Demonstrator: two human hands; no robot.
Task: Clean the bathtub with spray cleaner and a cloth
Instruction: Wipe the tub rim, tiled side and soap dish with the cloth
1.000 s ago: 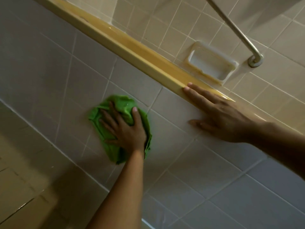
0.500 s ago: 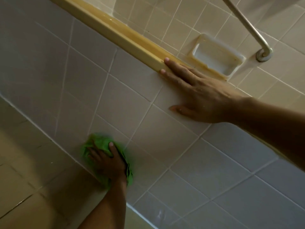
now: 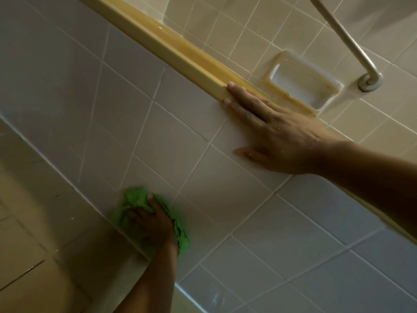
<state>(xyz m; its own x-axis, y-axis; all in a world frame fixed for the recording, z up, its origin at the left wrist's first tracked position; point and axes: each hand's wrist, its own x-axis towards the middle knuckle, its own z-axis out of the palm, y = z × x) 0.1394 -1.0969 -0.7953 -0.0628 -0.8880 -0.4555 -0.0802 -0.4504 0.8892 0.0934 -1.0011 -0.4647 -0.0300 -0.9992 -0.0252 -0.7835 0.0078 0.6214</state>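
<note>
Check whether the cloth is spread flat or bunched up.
Bunched up: the cloth is a crumpled wad gripped by the left hand against the tiles.

My left hand [image 3: 151, 224] grips the cloth [image 3: 135, 198] low on the wall [image 3: 67, 75]; my right hand [image 3: 277, 136] lies flat above, fingertips [image 3: 232, 86] on the ledge [image 3: 171, 46], soap dish [image 3: 302, 84] just behind.

- One head-worn wide-angle view, rolled sideways; yellow ledge [image 3: 180, 55] crosses the frame diagonally.
- Faces forward and down, close to the tiled face [image 3: 158, 132] below the ledge; wall tiles [image 3: 248, 30] above it.
</note>
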